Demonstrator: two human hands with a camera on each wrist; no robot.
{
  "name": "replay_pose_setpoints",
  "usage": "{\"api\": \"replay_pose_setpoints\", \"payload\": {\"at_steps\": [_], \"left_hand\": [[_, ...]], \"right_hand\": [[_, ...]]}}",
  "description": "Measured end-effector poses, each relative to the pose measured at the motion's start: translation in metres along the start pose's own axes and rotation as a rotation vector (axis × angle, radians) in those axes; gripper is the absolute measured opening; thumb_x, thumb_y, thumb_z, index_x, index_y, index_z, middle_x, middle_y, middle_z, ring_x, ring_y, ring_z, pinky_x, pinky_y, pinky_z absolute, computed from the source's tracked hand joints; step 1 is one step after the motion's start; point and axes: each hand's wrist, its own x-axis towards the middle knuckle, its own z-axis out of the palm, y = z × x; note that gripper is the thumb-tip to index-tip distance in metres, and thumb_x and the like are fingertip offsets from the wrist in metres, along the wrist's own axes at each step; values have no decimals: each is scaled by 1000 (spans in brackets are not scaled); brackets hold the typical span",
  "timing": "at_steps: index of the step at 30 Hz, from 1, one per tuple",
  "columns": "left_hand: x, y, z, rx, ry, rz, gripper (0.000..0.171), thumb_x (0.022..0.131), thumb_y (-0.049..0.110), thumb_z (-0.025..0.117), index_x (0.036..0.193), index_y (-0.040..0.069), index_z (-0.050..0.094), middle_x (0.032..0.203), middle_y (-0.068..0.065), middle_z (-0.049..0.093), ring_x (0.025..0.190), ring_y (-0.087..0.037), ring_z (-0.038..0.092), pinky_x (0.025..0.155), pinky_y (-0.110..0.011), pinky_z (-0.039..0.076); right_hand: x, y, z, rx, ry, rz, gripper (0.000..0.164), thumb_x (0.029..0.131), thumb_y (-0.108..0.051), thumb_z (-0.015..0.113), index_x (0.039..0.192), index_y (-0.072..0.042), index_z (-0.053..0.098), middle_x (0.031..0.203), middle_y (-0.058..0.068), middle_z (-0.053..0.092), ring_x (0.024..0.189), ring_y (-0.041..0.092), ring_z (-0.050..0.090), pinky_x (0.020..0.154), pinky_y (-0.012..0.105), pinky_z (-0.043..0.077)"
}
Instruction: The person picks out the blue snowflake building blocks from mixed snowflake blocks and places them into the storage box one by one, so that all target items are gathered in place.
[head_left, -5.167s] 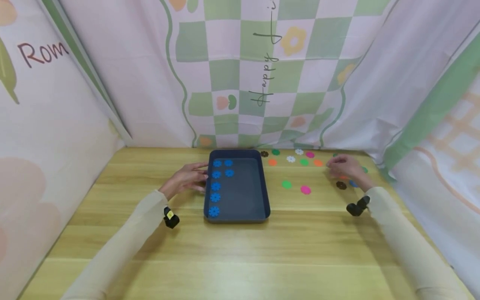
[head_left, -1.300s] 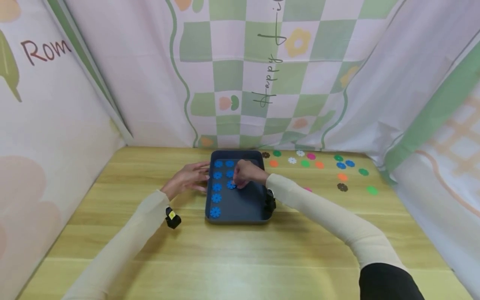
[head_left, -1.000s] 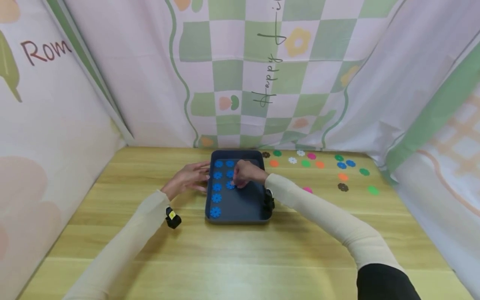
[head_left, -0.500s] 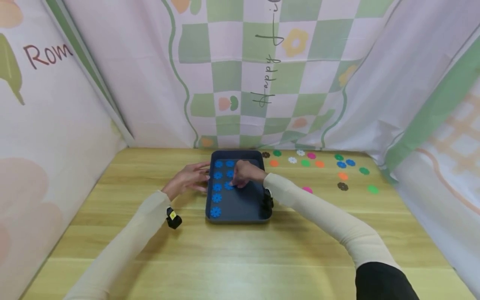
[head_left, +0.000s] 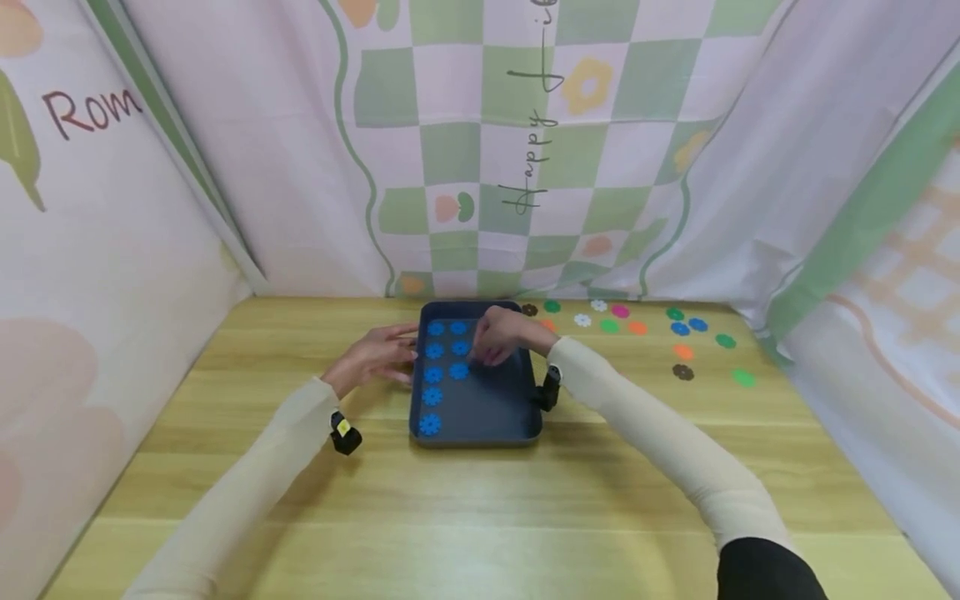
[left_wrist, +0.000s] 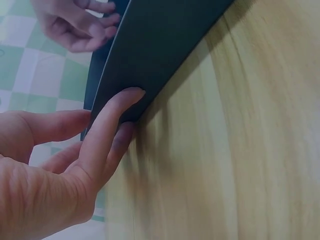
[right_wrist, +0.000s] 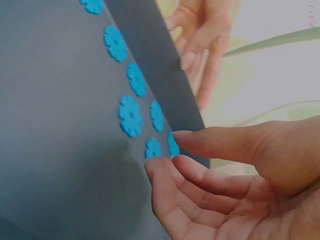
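Note:
A dark grey rectangular tray (head_left: 495, 408) lies on the wooden table. Along its left side run a column of blue flower-shaped discs (head_left: 431, 397) and a shorter second column, whose nearest piece is a blue disc (head_left: 459, 371). My right hand (head_left: 501, 335) hovers over the tray just right of that disc, with thumb and fingers loosely bent and apart; nothing shows between them in the right wrist view. At the tray's left wall, my left hand (head_left: 372, 358) rests its relaxed fingertips against the outside (left_wrist: 65, 175).
Several loose flower discs lie right of the tray: white (head_left: 582, 320), light green (head_left: 609, 326), orange (head_left: 683, 352), brown (head_left: 683, 372) and two blue ones (head_left: 680, 329). A patterned curtain (head_left: 450, 150) hangs behind the table; my right forearm hides part of the tabletop.
My right hand came from the right-hand discs, set a blue disc third in the second column, nudged it slightly left, then let go and drew up and right. My left hand stayed put.

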Motion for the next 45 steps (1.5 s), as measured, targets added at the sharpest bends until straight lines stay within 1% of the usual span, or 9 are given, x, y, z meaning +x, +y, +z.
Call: {"api": "replay_pose_setpoints", "payload": {"at_steps": [10, 15, 20, 24, 29, 31, 35, 40, 45], "left_hand": [[5, -1, -4, -33, -27, 12, 74, 99, -9, 53, 166, 9, 27, 168, -21, 33, 138, -42, 55, 88, -39, 66], [8, -4, -7, -41, 0, 51, 67, 101, -3, 56, 164, 6, 32, 167, -20, 36, 140, -42, 53, 97, -46, 63], [11, -9, -5, -45, 37, 83, 65, 106, 6, 58, 164, 6, 30, 164, -23, 38, 142, -43, 51, 96, -47, 63], [13, -13, -2, -21, 57, 101, 69, 106, 11, 62, 165, 6, 27, 165, -25, 35, 139, -44, 54, 93, -44, 64], [15, -15, 2, 22, 73, 82, 71, 106, 16, 65, 165, 6, 28, 162, -26, 40, 136, -43, 57, 92, -42, 65], [16, -15, 2, 33, 76, 71, 71, 106, 17, 65, 165, 6, 28, 161, -26, 42, 137, -43, 56, 92, -42, 65], [16, -14, 3, 51, 76, 61, 70, 106, 17, 64, 165, 6, 27, 161, -27, 40, 137, -43, 55, 90, -42, 65], [16, -13, 3, 56, 60, 45, 70, 107, 17, 62, 166, 6, 26, 162, -27, 38, 135, -44, 56, 87, -41, 66], [15, -14, 2, 47, 50, 36, 70, 107, 17, 61, 166, 7, 25, 165, -25, 34, 138, -43, 55, 87, -42, 66]], "right_hand": [[-27, 34, -32, 85, 86, -35, 16, 101, -2, 62, 106, 9, 73, 101, 22, 78, 74, 16, 71, 75, 35, 66], [-42, 58, -51, 124, 142, -44, 20, 101, -3, 60, 109, 12, 69, 104, 21, 77, 76, 14, 72, 76, 35, 66], [-64, 86, -72, 160, 217, -4, 24, 102, -8, 63, 115, 13, 67, 106, 17, 76, 83, 16, 73, 79, 33, 66], [-80, 108, -86, 167, 279, 30, 28, 104, -10, 61, 119, 14, 64, 116, 24, 72, 89, 19, 73, 86, 38, 66], [-95, 137, -101, 184, 332, 59, 32, 106, -11, 60, 123, 15, 60, 134, 33, 62, 91, 18, 72, 95, 44, 63], [-100, 151, -107, 202, 350, 66, 32, 105, -11, 61, 124, 14, 58, 135, 33, 61, 90, 16, 72, 97, 44, 63], [-109, 180, -119, 254, 395, 90, 35, 106, -14, 60, 126, 15, 56, 119, 20, 71, 88, 11, 71, 93, 36, 64], [-121, 212, -131, 287, 453, 119, 44, 106, -15, 57, 133, 20, 51, 94, -12, 69, 83, 4, 68, 86, 27, 63], [-131, 237, -135, 301, 473, 70, 49, 109, -15, 53, 139, 22, 44, 92, -18, 65, 88, 2, 67, 91, 28, 62]]}}
